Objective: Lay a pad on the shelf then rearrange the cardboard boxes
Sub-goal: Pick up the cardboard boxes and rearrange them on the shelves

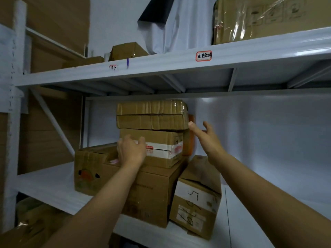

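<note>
Marked box point(197, 199): nearest to you, at the front edge of the middle shelf point(44, 181); it tilts, its top leaning left against the large box; white labels with black scrawl on its front.
Large box point(152, 192): just left of the marked box, standing on the white shelf surface and bearing the stack above.
Printed box point(87, 169): left of the large box and touching it, an orange and black print on its front.
Your left hand point(131, 149): fingers curled loosely over the left end of the taped box, at its upper edge; whether it truly grips you cannot tell.
Taped box point(161, 147): on top of the large box, white tape with red print across its front.
Your right hand point(206, 136): fingers spread and straight, holding nothing; thumb tip at the lower right corner of the top package, contact unclear.
Top package point(152, 114): two flat cardboard pieces wrapped in clear film, topmost in the stack, lying on the taped box.
Orange item point(191, 136): behind the stack's right side, mostly hidden.
Upper shelf point(179, 65): red-bordered label point(203, 56) on its front edge; small box point(128, 51) toward the left, film-wrapped carton point(268, 20) at the right end.
</note>
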A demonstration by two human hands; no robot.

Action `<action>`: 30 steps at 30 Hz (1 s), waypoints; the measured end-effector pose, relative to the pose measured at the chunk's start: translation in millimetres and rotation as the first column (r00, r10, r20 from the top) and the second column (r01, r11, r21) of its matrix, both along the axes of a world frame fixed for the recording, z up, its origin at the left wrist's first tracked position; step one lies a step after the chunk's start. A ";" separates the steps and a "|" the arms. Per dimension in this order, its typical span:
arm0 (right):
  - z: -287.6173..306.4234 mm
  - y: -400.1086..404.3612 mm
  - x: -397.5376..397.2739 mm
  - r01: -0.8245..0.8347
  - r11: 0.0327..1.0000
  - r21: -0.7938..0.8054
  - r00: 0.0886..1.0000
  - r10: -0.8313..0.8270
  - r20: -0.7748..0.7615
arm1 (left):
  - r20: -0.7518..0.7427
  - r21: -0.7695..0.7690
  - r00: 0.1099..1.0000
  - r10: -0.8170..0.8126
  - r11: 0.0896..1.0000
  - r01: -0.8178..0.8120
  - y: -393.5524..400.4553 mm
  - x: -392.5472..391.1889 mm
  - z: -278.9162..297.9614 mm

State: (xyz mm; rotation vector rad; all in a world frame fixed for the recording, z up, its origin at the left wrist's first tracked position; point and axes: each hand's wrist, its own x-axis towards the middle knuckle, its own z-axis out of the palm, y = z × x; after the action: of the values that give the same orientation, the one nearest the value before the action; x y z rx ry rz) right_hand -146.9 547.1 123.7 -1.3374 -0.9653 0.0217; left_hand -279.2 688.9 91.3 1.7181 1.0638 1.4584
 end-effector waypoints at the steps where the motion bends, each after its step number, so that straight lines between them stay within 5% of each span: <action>1: 6.1 8.9 4.4 -0.016 1.000 -0.002 0.999 0.016 -0.030 | 0.003 -0.003 1.000 0.013 1.000 -0.013 10.7 1.6 4.0; 10: 41.5 70.2 39.9 -0.100 0.994 -0.033 0.983 0.093 -0.156 | 0.040 -0.005 0.999 -0.016 1.000 0.017 99.4 0.0 43.1; 18: 49.9 86.5 43.6 -0.170 0.961 -0.218 0.984 0.151 -0.099 | 0.126 -0.058 0.953 -0.275 0.957 0.283 145.6 10.3 46.6; 23: 50.3 89.6 51.7 -0.153 0.947 -0.281 0.987 0.160 0.001 | 0.162 -0.089 0.941 -0.297 0.945 0.313 192.3 30.4 33.8; 30: 40.9 81.5 41.6 -0.120 0.991 -0.053 0.981 0.111 -0.156 | 0.290 -0.122 0.918 -0.270 0.941 0.316 149.7 8.6 36.8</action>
State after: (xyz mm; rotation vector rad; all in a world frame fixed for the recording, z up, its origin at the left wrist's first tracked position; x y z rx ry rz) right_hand -105.3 628.6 164.6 -1.3147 -0.9164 0.2417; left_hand -270.7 838.6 128.1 1.4390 0.7233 1.3235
